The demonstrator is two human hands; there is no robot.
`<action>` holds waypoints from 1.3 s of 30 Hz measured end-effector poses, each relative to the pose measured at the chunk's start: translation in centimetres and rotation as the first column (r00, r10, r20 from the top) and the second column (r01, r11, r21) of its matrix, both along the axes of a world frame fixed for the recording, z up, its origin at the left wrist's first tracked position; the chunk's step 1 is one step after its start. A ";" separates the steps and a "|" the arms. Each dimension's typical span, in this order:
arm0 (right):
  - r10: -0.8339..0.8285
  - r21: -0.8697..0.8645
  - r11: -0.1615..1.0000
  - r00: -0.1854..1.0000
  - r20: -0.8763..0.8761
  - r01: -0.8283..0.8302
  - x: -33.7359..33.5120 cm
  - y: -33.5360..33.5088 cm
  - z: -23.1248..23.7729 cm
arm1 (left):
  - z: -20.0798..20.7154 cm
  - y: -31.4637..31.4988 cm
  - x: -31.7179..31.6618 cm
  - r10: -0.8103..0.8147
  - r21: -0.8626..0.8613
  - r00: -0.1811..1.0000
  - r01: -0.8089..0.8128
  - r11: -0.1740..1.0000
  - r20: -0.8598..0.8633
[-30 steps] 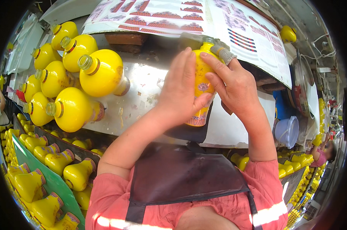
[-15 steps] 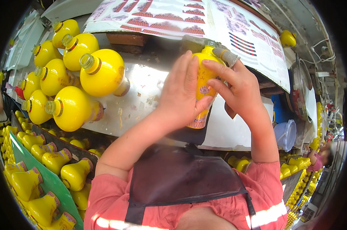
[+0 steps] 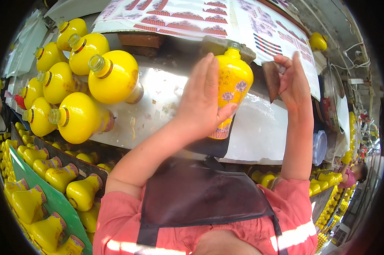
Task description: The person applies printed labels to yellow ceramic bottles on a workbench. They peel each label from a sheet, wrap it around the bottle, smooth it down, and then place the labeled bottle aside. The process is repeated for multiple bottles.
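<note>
A yellow bottle [image 3: 239,76] with purple flower decals and a patterned base lies in front of me. Its glass neck rests by a grey block [image 3: 211,44], and a dark cloth [image 3: 206,146] is under its base. My left hand [image 3: 200,91] holds the bottle's left side, fingers extended along it and thumb across the lower front. To the right, my right hand [image 3: 294,85] is raised off the bottle. A flat, dark brown scraper-like piece [image 3: 271,81] is in its fingers; the exact grip is partly hidden.
Sheets of printed decals [image 3: 179,19] lie on a raised board at the back. Several round yellow bottles [image 3: 113,76] stand at left. More yellow bottles fill racks below, beside a green panel [image 3: 43,191]. A pale bucket [image 3: 319,146] is at right, with another person [image 3: 351,176] farther off.
My right hand has left the bottle and moved right, with the brown piece now showing beside it. My left hand stays on the bottle.
</note>
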State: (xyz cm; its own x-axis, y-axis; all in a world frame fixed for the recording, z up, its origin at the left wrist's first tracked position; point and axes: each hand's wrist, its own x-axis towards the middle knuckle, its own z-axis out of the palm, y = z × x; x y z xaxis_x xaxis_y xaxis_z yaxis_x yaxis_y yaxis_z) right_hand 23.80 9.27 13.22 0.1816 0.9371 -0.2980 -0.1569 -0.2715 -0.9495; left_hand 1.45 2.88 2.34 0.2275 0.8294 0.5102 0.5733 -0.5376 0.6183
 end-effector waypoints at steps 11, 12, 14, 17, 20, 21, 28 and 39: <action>-0.518 0.426 0.458 0.155 0.841 -0.780 -4.5 -2.0 0.2 | -0.4 -0.3 0.5 0.032 -0.047 0.993 -0.027 0.999 0.114; -0.526 0.421 0.365 0.189 0.829 -0.830 -4.4 -2.2 -0.3 | -0.4 0.0 0.1 0.014 -0.090 0.991 -0.002 0.996 0.136; -0.510 0.376 0.212 0.227 0.830 -0.902 -4.1 -3.5 -1.3 | -0.5 0.6 -0.9 -0.033 -0.161 0.983 0.062 0.985 0.179; -0.304 0.316 0.055 0.285 0.909 -0.947 -4.1 -7.0 -2.9 | -0.8 1.2 -1.5 -0.094 -0.268 0.769 0.331 0.905 0.633; -0.157 0.337 0.093 0.321 0.934 -0.937 -3.5 -9.5 -3.3 | -0.8 1.1 -0.4 -0.037 -0.382 0.767 0.360 0.851 0.640; -0.102 0.363 0.101 0.353 0.930 -0.926 -3.4 -9.8 -3.4 | -0.6 1.0 -0.1 -0.033 -0.401 0.786 0.350 0.847 0.617; -0.026 0.436 0.223 0.442 0.897 -0.872 -2.4 -9.1 -4.7 | 0.0 0.1 0.7 0.052 -0.378 0.514 0.554 0.742 0.856; 0.265 0.003 0.951 0.825 0.499 -0.308 -2.4 -10.4 -7.0 | -1.7 -0.7 -0.4 -0.106 -0.313 0.953 0.196 0.929 0.283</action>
State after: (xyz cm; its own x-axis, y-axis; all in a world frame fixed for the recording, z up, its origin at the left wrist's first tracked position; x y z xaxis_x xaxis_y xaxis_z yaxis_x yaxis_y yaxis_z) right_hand 21.40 -1.13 6.26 0.0024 0.9864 -0.1646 0.4044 -0.1515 -0.9019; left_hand 1.03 2.21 0.67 0.2622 0.9273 0.2672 0.2986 -0.3413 0.8913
